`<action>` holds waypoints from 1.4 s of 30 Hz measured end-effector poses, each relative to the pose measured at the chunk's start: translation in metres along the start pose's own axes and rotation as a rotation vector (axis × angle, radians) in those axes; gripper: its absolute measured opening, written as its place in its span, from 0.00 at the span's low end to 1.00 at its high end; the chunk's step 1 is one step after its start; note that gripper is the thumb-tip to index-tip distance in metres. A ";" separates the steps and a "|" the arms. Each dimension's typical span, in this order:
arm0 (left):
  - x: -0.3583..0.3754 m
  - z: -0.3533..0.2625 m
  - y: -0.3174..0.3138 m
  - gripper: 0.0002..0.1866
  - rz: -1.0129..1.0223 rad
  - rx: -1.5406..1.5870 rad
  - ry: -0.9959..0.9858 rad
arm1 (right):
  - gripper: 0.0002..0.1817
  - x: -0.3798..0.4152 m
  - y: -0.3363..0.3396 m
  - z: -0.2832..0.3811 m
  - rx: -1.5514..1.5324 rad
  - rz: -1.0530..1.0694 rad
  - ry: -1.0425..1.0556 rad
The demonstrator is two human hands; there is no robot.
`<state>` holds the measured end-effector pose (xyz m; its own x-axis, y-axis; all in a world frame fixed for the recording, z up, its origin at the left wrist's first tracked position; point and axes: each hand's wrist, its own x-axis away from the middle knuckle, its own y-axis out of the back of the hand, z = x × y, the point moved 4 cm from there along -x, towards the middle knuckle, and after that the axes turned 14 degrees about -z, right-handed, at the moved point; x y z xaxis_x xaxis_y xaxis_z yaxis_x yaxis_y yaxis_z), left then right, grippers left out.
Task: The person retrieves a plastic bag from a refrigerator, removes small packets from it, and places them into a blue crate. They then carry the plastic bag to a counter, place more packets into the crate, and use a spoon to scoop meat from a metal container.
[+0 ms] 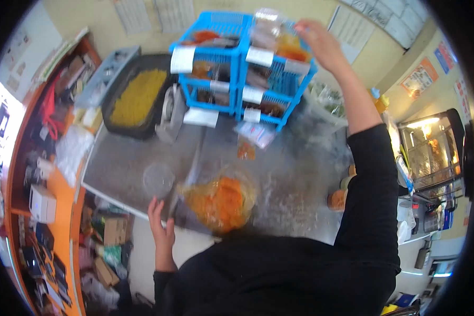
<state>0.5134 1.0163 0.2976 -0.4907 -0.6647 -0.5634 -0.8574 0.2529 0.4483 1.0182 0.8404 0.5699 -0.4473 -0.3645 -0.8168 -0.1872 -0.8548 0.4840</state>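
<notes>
My left hand (162, 234) is open near the table's front edge, thumb apart from the fingers. Just beyond its fingertips is a clear round plastic tub or lid (159, 180). My right hand (321, 45) is raised at the top right basket of a blue plastic rack (237, 59), its fingers reaching out over the edge, slightly blurred. Beside it are packets with yellow and orange contents (294, 48); I see nothing held in that hand. In front of my body lies a clear plastic bag of orange food (221, 203). A small orange packet (246, 149) lies farther back.
A dark tray of yellow food (139, 97) stands at the back left, next to a grey dispenser-like device (171, 116). A flat plastic packet (255, 134) lies before the rack. Jars (337, 200) stand at the right, near a lit glass cabinet (432, 147). Orange shelving (63, 210) is at the left.
</notes>
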 end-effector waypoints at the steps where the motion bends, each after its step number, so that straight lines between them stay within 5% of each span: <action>1: -0.001 -0.001 -0.001 0.23 -0.007 0.006 0.000 | 0.17 0.013 0.014 0.024 -0.092 -0.161 0.116; 5: -0.005 -0.021 -0.011 0.21 -0.048 0.096 -0.036 | 0.08 0.121 0.007 0.100 -0.303 0.118 0.060; 10: -0.006 -0.046 -0.043 0.16 0.150 -0.064 -0.307 | 0.06 0.284 -0.040 0.156 -0.364 0.530 -0.012; 13: 0.004 -0.053 -0.075 0.20 0.426 -0.082 -0.378 | 0.09 0.339 -0.056 0.168 -0.086 0.446 0.024; 16: 0.000 -0.059 -0.091 0.24 0.389 -0.299 -0.477 | 0.10 0.358 -0.073 0.150 0.069 0.373 -0.059; 19: -0.015 -0.035 -0.098 0.29 0.304 -0.348 -0.207 | 0.11 0.369 -0.087 0.128 0.126 0.575 -0.128; 22: -0.015 -0.055 -0.092 0.31 0.521 -0.251 -0.402 | 0.12 0.367 -0.080 0.112 0.091 0.507 -0.288; 25: 0.001 -0.062 -0.092 0.33 0.639 -0.166 -0.520 | 0.15 0.372 -0.067 0.117 -0.106 0.511 -0.145; 28: 0.018 -0.057 -0.099 0.28 0.705 -0.163 -0.504 | 0.22 0.380 -0.052 0.137 -0.096 0.667 -0.015; 34: 0.032 -0.053 -0.110 0.15 0.402 -0.151 -0.629 | 0.30 0.389 -0.062 0.135 0.040 0.808 -0.017; 40: 0.002 -0.050 -0.093 0.08 0.125 -0.171 -0.233 | 0.17 0.390 -0.073 0.119 0.072 0.577 -0.106; 42: -0.004 -0.033 -0.095 0.07 0.208 0.221 0.374 | 0.15 0.390 -0.078 0.105 0.080 0.567 -0.287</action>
<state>0.6017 0.9723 0.2805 -0.6003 -0.7813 -0.1712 -0.7795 0.5235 0.3439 0.7670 0.8039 0.2463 -0.7104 -0.6291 -0.3155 0.0879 -0.5240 0.8472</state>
